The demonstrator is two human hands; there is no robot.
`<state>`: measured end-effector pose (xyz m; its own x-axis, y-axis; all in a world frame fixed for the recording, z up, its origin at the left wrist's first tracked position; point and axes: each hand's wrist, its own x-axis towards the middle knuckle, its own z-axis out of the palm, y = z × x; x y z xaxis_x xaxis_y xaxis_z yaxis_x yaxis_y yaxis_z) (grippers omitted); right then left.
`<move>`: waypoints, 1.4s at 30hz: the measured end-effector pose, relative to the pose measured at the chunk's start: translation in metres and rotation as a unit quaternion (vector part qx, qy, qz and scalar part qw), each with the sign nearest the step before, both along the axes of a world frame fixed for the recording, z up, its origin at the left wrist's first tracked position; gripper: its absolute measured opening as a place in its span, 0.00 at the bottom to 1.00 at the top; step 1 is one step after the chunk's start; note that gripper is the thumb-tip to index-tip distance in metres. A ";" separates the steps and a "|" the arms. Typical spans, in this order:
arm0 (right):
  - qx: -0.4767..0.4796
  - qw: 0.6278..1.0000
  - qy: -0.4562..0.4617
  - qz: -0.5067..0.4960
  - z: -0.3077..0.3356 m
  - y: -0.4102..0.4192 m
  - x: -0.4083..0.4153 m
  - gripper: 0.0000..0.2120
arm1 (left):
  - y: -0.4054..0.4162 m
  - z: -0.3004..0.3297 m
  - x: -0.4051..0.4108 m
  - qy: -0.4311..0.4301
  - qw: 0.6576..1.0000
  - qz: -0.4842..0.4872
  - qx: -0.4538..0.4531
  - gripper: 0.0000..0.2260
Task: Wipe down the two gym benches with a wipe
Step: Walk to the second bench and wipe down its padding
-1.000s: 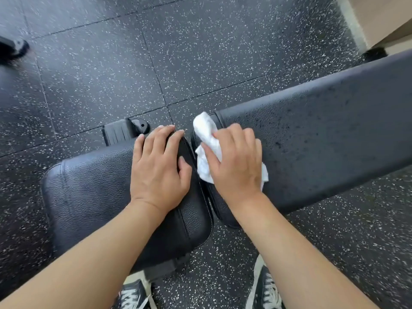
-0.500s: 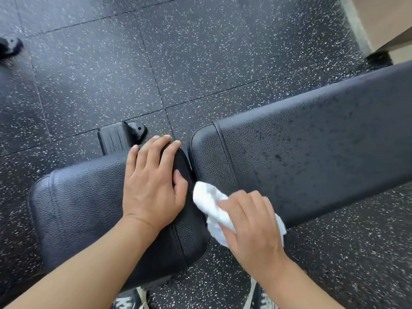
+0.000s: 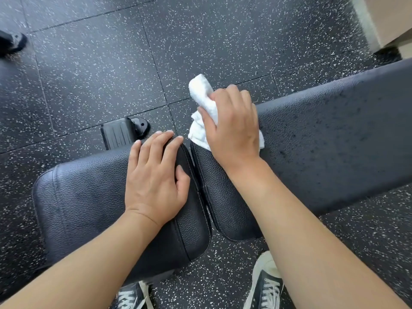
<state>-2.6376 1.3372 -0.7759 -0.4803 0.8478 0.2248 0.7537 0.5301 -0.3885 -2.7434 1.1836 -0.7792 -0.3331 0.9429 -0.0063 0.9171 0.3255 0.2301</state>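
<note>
L hand (image 3: 156, 175) on seat pad (image 3: 89, 197), R hand (image 3: 231, 128) w/ wipe (image 3: 204, 101) on back pad (image 3: 334, 152)

No readable text, label or number shows anywhere

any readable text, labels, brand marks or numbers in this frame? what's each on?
None readable.
Bench pads: plain black, no label showing.
Wipe: plain white.
Black foot piece behind the seat pad: ridges only.
Sneakers: no legible mark.

Crumpled white wipe (image 3: 204, 112) atop black padded bench (image 3: 323, 139), far edge
</note>
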 end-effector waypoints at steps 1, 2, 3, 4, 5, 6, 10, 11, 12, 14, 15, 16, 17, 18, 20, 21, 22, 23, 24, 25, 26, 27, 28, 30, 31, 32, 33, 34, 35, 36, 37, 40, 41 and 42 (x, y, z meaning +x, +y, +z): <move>0.006 1.000 0.010 0.003 -0.001 -0.002 0.012 0.11 | 0.000 0.000 0.000 -0.001 1.000 0.000 0.001 0.26; 0.011 1.000 0.014 0.002 -0.003 -0.005 0.028 0.11 | 0.000 0.000 0.001 -0.002 1.000 0.001 0.002 0.26; 0.014 1.000 0.018 -0.007 -0.005 -0.009 0.048 0.10 | 0.000 0.000 0.001 -0.003 1.000 0.002 0.004 0.26; 0.012 1.000 0.022 -0.018 -0.007 -0.013 0.069 0.10 | 0.000 0.000 0.001 -0.003 1.000 0.003 0.006 0.26; 0.006 0.999 0.026 -0.023 -0.008 -0.018 0.089 0.10 | -0.001 -0.001 0.001 -0.004 1.000 0.003 0.007 0.26; -0.002 0.999 0.028 -0.023 -0.009 -0.026 0.106 0.09 | -0.001 -0.001 0.000 -0.004 1.000 0.003 0.008 0.26; -0.019 1.000 0.016 0.014 -0.009 -0.066 0.135 0.10 | -0.002 -0.002 0.000 -0.001 1.000 0.000 0.007 0.26; -0.014 1.000 0.010 0.025 -0.008 -0.072 0.129 0.12 | -0.002 -0.002 0.000 -0.001 1.000 0.000 0.007 0.26; -0.011 0.999 0.004 0.041 -0.007 -0.073 0.119 0.14 | -0.001 -0.002 -0.001 0.000 1.000 0.000 0.008 0.26; -0.004 0.996 -0.016 0.092 -0.003 -0.064 0.092 0.13 | -0.001 -0.002 -0.001 -0.001 1.000 -0.001 0.004 0.26; 0.002 0.993 -0.027 0.118 -0.001 -0.055 0.077 0.11 | -0.001 -0.002 0.000 -0.003 1.000 -0.001 0.003 0.26; 0.004 0.990 -0.034 0.137 0.001 -0.044 0.062 0.10 | -0.001 -0.001 0.000 -0.003 1.000 0.001 0.004 0.26; 0.004 0.989 -0.036 0.144 0.002 -0.030 0.047 0.10 | -0.001 -0.001 0.000 -0.001 1.000 0.002 0.006 0.26; 0.006 0.990 -0.030 0.134 0.003 -0.012 0.033 0.10 | 0.000 -0.001 0.001 0.002 1.000 0.002 0.008 0.26; 0.015 0.997 -0.018 0.078 0.001 0.025 0.011 0.11 | 0.000 -0.002 0.001 0.003 1.000 0.000 0.013 0.26; 0.018 0.998 -0.023 0.049 -0.002 0.045 0.005 0.12 | 0.000 -0.002 0.000 0.004 1.000 -0.001 0.014 0.26; 0.016 0.999 -0.041 0.023 -0.006 0.062 0.001 0.12 | 0.000 -0.003 0.000 0.005 1.000 -0.002 0.015 0.26; 0.006 0.998 -0.063 0.000 -0.008 0.076 -0.001 0.13 | 0.000 -0.004 0.000 0.007 1.000 -0.003 0.015 0.26; -0.004 0.997 -0.080 -0.013 -0.010 0.083 -0.001 0.13 | 0.000 -0.005 -0.001 0.007 1.000 -0.004 0.014 0.26; -0.007 0.996 -0.087 -0.010 -0.011 0.083 0.000 0.13 | -0.001 -0.006 -0.001 0.007 1.000 -0.004 0.013 0.26; -0.002 0.996 -0.084 0.003 -0.009 0.076 0.003 0.12 | -0.002 -0.006 -0.001 0.006 1.000 -0.004 0.012 0.26; 0.005 0.997 -0.076 0.020 -0.006 0.064 0.008 0.12 | -0.002 -0.005 -0.001 0.004 1.000 -0.003 0.011 0.26; 0.004 0.998 -0.061 0.033 -0.002 0.048 0.017 0.11 | -0.002 -0.004 0.000 0.002 1.000 -0.001 0.010 0.26; -0.011 0.999 -0.016 0.045 0.005 0.007 0.044 0.11 | -0.001 -0.003 0.000 0.003 1.000 0.000 0.011 0.26; -0.021 0.999 0.004 0.050 0.007 -0.017 0.062 0.11 | 0.000 -0.002 0.000 0.003 1.000 0.001 0.011 0.26; -0.028 0.998 0.014 0.057 0.007 -0.041 0.080 0.09 | 0.000 -0.003 0.000 0.003 1.000 0.001 0.012 0.26; -0.032 0.997 0.011 0.071 0.006 -0.064 0.098 0.07 | 0.000 -0.003 0.000 0.003 1.000 0.001 0.014 0.26; -0.032 0.996 -0.002 0.089 0.003 -0.085 0.113 0.05 | -0.001 -0.004 -0.001 0.003 1.000 0.001 0.016 0.26; -0.031 0.994 -0.017 0.105 0.000 -0.103 0.125 0.05 | -0.001 -0.005 -0.001 0.003 1.000 0.000 0.017 0.26; -0.029 0.992 -0.027 0.117 -0.003 -0.115 0.133 0.06 | -0.001 -0.005 -0.001 0.002 1.000 -0.001 0.018 0.26; -0.022 0.991 -0.028 0.129 -0.006 -0.121 0.137 0.06 | -0.001 -0.006 -0.001 0.001 1.000 -0.001 0.020 0.26; 0.022 0.987 -0.023 0.157 -0.007 -0.105 0.120 0.08 | -0.002 -0.006 -0.001 -0.004 1.000 0.002 0.017 0.26; 0.031 0.987 -0.024 0.158 -0.007 -0.091 0.108 0.12 | -0.002 -0.005 0.000 -0.006 1.000 0.002 0.016 0.26; 0.034 0.988 -0.021 0.150 -0.006 -0.074 0.095 0.14 | -0.002 -0.005 0.000 -0.005 1.000 0.002 0.015 0.26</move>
<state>-2.5430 1.2633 -0.7819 -0.7174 0.6499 0.2507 0.5741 0.7555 -0.3158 -2.7438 1.1821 -0.7837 -0.3369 0.9414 0.0184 0.9133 0.3219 0.2495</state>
